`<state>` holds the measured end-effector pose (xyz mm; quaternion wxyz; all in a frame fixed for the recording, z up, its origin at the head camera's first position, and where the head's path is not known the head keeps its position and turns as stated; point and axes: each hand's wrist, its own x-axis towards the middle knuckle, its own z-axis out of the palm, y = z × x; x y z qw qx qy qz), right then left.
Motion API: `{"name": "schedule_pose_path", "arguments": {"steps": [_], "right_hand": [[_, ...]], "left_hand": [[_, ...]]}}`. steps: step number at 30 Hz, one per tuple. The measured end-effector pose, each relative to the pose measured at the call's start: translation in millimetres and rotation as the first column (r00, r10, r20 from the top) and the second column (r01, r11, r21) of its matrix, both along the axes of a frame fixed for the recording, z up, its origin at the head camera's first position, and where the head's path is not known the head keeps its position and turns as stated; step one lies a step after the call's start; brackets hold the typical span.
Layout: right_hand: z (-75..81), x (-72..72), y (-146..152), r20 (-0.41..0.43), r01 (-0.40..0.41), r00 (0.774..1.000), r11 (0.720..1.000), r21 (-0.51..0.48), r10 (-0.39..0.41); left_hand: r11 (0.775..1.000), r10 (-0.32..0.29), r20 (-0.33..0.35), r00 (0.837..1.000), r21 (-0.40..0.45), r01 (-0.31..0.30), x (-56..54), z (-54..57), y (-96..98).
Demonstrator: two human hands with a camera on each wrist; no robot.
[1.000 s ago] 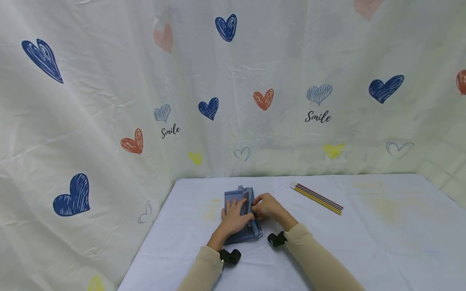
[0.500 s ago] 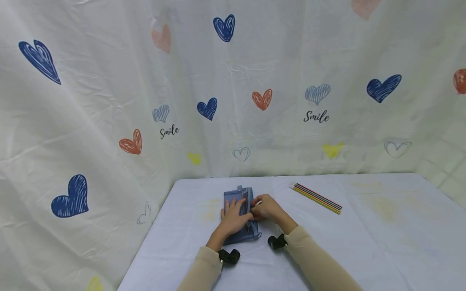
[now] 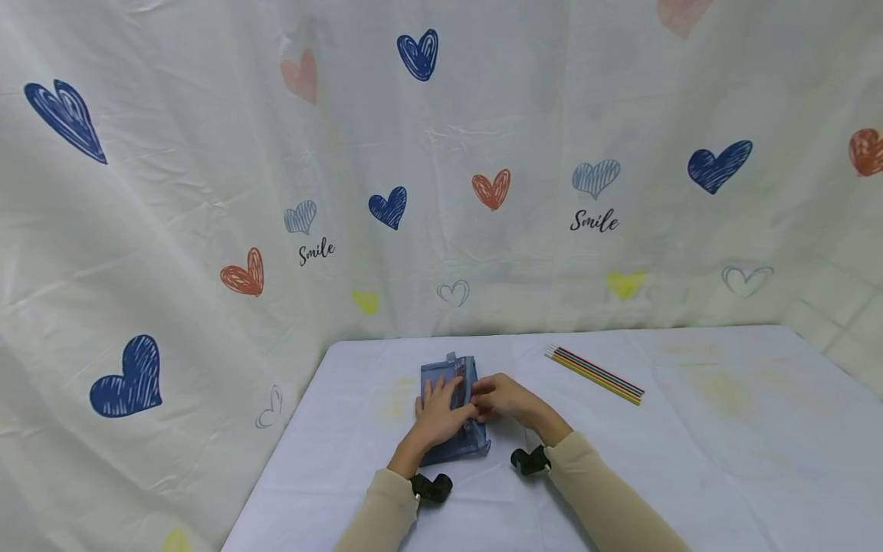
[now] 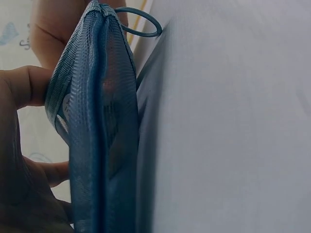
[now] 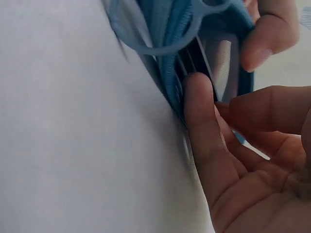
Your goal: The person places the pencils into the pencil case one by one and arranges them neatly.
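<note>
A blue mesh zip pencil case (image 3: pixel 448 450) lies flat on the white-covered table. My left hand (image 3: pixel 441 418) rests on top of it with fingers spread, its thumb (image 5: pixel 267 42) along the right-hand side. At that same side my right hand (image 3: pixel 507 400) has its fingers curled at the open zip edge. In the right wrist view its thumb (image 5: pixel 198 104) presses at the mouth, against slim dark sticks (image 5: pixel 197 57) lying inside. A cord loop (image 5: pixel 155 48) hangs at the near end of the case.
Several coloured pencils (image 3: pixel 596 376), yellow, red and dark ones, lie side by side to the right of the case. A white curtain (image 3: pixel 524 253) with printed hearts hangs behind the table (image 3: pixel 690 460). Black wrist cameras (image 3: pixel 432 488) sit at both cuffs.
A dark stick that jutted from the case's right side a second ago no longer shows. My right hand keeps working at that edge; the left stays on top. The view has shifted slightly.
</note>
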<state>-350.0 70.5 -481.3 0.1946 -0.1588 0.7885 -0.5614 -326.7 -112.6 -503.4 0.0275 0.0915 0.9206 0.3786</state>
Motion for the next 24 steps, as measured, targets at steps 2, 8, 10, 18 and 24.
{"name": "schedule_pose_path", "arguments": {"steps": [2, 8, 10, 18, 24], "right_hand": [[-1.6, -0.6, -0.4, 0.001, -0.047, 0.999, 0.999, -0.024, 0.047], [-4.7, -1.4, -0.5, -0.012, -0.099, 0.995, 0.994, -0.039, 0.099], [-4.7, -1.5, 0.3, 0.000, -0.093, 0.996, 0.995, -0.046, 0.093], [-0.4, -2.7, 8.5, 0.031, -0.035, 0.999, 0.998, -0.052, 0.037], [5.2, -6.5, 23.7, 0.037, 0.017, 0.999, 1.000, -0.026, -0.016]], "left_hand": [[1.000, 0.002, 0.002, 1.000, 0.009, -0.002, -0.3, 0.5, -0.1], [1.000, 0.004, 0.004, 1.000, 0.028, -0.004, -0.8, 1.4, -0.4], [1.000, 0.003, 0.005, 1.000, 0.027, -0.003, -0.6, 1.3, -0.6], [1.000, 0.005, 0.011, 1.000, 0.029, -0.006, 0.4, 1.7, -0.5], [0.999, 0.010, 0.004, 1.000, 0.032, -0.010, 1.0, 1.9, -0.5]]}}
